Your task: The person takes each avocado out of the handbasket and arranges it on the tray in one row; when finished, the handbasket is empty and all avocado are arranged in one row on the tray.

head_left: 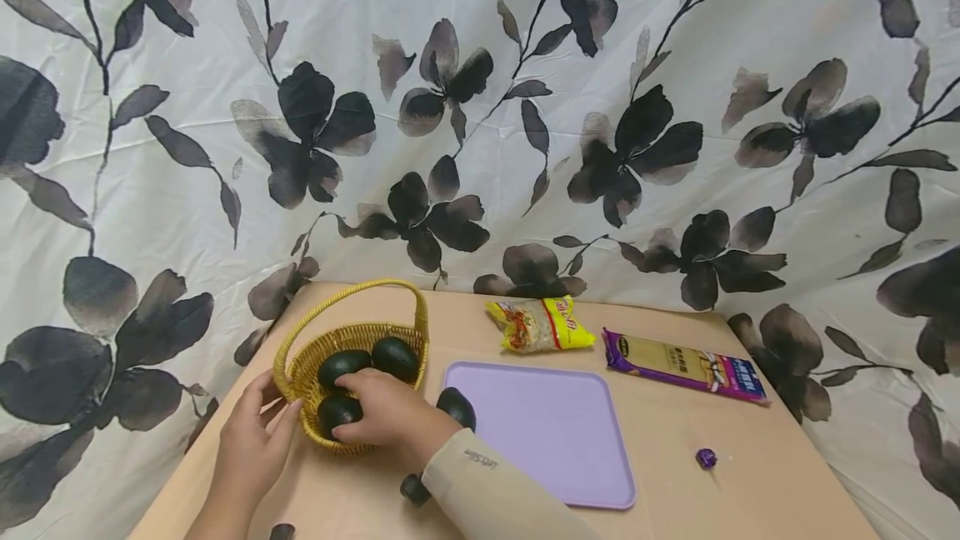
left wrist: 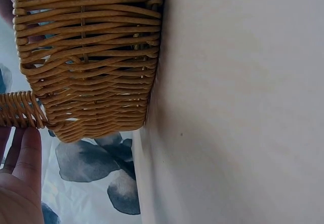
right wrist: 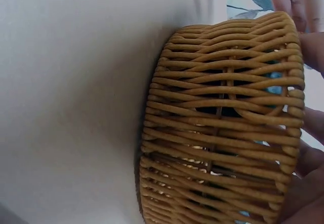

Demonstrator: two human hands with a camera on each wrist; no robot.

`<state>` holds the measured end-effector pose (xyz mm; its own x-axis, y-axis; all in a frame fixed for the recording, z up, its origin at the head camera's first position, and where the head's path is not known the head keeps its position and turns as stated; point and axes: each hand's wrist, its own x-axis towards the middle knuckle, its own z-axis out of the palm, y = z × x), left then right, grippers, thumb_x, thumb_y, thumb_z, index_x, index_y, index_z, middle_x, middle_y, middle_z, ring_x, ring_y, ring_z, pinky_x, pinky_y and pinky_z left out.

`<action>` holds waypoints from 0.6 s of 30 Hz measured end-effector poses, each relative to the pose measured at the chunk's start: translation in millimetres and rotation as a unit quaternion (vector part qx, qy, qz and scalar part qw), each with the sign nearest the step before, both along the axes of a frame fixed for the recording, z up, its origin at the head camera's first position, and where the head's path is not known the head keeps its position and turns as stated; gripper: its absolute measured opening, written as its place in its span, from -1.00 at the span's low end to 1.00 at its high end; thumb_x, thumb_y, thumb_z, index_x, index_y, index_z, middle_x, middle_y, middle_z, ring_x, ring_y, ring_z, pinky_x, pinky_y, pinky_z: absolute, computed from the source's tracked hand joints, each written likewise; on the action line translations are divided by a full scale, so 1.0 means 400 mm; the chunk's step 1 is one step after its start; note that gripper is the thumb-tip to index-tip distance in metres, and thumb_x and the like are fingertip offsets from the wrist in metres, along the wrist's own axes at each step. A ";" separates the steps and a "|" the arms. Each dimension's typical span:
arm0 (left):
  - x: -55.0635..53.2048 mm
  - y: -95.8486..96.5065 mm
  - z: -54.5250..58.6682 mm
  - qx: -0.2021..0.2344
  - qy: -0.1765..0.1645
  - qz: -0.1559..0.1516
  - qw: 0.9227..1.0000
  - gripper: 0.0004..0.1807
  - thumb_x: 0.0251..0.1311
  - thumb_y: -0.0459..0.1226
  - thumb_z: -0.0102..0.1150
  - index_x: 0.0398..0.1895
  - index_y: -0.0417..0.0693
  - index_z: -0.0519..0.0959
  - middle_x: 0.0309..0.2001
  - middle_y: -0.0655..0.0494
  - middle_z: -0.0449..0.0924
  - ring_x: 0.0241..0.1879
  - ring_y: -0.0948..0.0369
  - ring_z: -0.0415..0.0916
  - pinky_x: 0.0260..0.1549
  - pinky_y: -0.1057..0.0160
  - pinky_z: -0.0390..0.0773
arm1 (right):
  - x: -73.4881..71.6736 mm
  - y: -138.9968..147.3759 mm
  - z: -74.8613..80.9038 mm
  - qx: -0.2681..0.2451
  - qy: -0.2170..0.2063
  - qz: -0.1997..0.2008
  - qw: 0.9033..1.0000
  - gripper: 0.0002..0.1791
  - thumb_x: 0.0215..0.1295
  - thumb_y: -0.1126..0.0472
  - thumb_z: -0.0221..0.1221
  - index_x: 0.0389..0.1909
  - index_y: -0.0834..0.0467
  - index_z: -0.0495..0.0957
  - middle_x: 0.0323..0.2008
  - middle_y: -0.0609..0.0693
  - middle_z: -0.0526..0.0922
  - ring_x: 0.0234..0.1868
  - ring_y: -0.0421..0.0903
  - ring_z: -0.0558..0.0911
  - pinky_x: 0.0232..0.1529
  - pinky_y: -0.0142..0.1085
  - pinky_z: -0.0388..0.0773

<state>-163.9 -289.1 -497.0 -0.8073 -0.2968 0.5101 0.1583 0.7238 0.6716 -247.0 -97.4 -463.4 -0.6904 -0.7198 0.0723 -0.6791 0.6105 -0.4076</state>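
Note:
A yellow wicker basket (head_left: pixel 360 336) with a tall arched handle stands at the left of the table, holding several dark green avocados (head_left: pixel 394 358). My left hand (head_left: pixel 251 444) holds the basket at its left side, thumb near the rim and fingers at the foot of the handle. In the left wrist view, those fingers (left wrist: pixel 28 155) touch the handle (left wrist: pixel 20 109). Reaching over the front rim, my right hand (head_left: pixel 390 411) grips the front avocado (head_left: pixel 337 415) inside the basket between thumb and fingers. The woven wall (right wrist: pixel 223 117) hides most of the contents from the right wrist view.
A lilac tray (head_left: pixel 555 432) lies right of the basket, with another dark avocado (head_left: pixel 456 407) at its left edge, beside my right wrist. Behind it lies a yellow snack bag (head_left: pixel 542 325). Farther right are a long purple packet (head_left: pixel 686 365) and a purple-wrapped lollipop (head_left: pixel 706 458).

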 end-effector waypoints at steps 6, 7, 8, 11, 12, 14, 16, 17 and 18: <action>-0.002 0.004 -0.001 0.005 -0.008 -0.004 1.000 -0.32 0.29 -0.44 0.32 0.45 -0.20 0.29 0.16 -0.15 0.53 0.17 -0.11 0.55 0.13 0.64 0.52 | -0.002 -0.019 -0.004 0.041 0.028 0.002 0.999 -0.27 0.23 -0.25 0.36 0.40 -0.14 0.45 0.31 -0.24 0.54 0.30 -0.34 0.50 0.33 -0.51 0.52; -0.002 0.004 -0.003 0.004 -0.009 -0.004 1.000 -0.31 0.29 -0.44 0.33 0.45 -0.19 0.29 0.16 -0.15 0.53 0.17 -0.11 0.55 0.13 0.62 0.53 | -0.003 -0.021 -0.004 0.044 0.028 0.001 0.999 -0.27 0.23 -0.26 0.36 0.40 -0.14 0.45 0.31 -0.24 0.54 0.30 -0.34 0.50 0.33 -0.50 0.52; -0.003 0.005 -0.004 0.004 -0.010 -0.003 1.000 -0.31 0.28 -0.44 0.33 0.45 -0.19 0.29 0.16 -0.16 0.53 0.16 -0.12 0.56 0.13 0.61 0.54 | -0.005 -0.022 -0.004 0.048 0.028 0.000 0.998 -0.26 0.23 -0.26 0.36 0.40 -0.14 0.45 0.31 -0.24 0.54 0.30 -0.34 0.50 0.33 -0.50 0.53; -0.004 0.004 -0.004 0.002 -0.004 -0.004 1.000 -0.31 0.27 -0.45 0.34 0.44 -0.21 0.30 0.15 -0.18 0.53 0.15 -0.12 0.56 0.13 0.67 0.51 | -0.012 -0.027 -0.008 0.053 0.025 0.002 0.998 -0.25 0.22 -0.27 0.36 0.40 -0.13 0.46 0.31 -0.23 0.54 0.29 -0.34 0.50 0.33 -0.50 0.53; -0.004 0.004 -0.004 0.000 -0.002 -0.004 1.000 -0.32 0.26 -0.46 0.34 0.43 -0.21 0.31 0.14 -0.18 0.53 0.14 -0.09 0.57 0.12 0.71 0.49 | -0.015 -0.029 -0.010 0.054 0.022 0.003 0.998 -0.25 0.22 -0.28 0.36 0.40 -0.13 0.46 0.30 -0.23 0.54 0.29 -0.34 0.51 0.33 -0.50 0.53; -0.004 0.001 -0.005 0.000 0.004 -0.005 1.000 -0.32 0.26 -0.46 0.35 0.42 -0.21 0.32 0.13 -0.15 0.54 0.16 0.11 0.56 0.11 0.78 0.44 | -0.021 -0.035 -0.014 0.054 0.018 0.007 0.998 -0.25 0.21 -0.28 0.37 0.39 -0.12 0.47 0.28 -0.24 0.56 0.27 -0.34 0.52 0.31 -0.50 0.54; -0.004 -0.002 -0.007 0.001 0.011 -0.008 1.000 -0.33 0.25 -0.46 0.35 0.41 -0.21 0.33 0.12 -0.12 0.55 0.15 0.37 0.50 0.09 0.82 0.41 | -0.026 -0.042 -0.018 0.056 0.015 0.007 0.998 -0.26 0.20 -0.27 0.38 0.37 -0.12 0.48 0.25 -0.26 0.59 0.23 -0.35 0.54 0.29 -0.51 0.55; -0.004 -0.002 -0.008 0.003 0.015 -0.010 1.000 -0.32 0.24 -0.47 0.36 0.41 -0.21 0.33 0.11 -0.11 0.56 0.14 0.47 0.46 0.09 0.82 0.41 | -0.027 -0.044 -0.019 0.057 0.013 0.005 0.998 -0.26 0.18 -0.25 0.39 0.36 -0.11 0.49 0.22 -0.26 0.61 0.21 -0.35 0.56 0.27 -0.51 0.56; -0.004 -0.002 -0.009 0.002 0.016 -0.011 1.000 -0.32 0.24 -0.47 0.36 0.41 -0.21 0.33 0.11 -0.11 0.56 0.12 0.57 0.41 0.09 0.82 0.41 | -0.028 -0.046 -0.020 0.059 0.012 0.003 0.998 -0.27 0.17 -0.24 0.41 0.35 -0.11 0.50 0.20 -0.26 0.62 0.19 -0.35 0.57 0.25 -0.51 0.57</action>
<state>-165.5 -290.1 -500.4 -0.7973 -0.2809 0.5342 0.1954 0.7173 0.6688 -258.2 -115.9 -471.4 -0.6847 -0.7289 0.0036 -0.6923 0.6487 -0.3162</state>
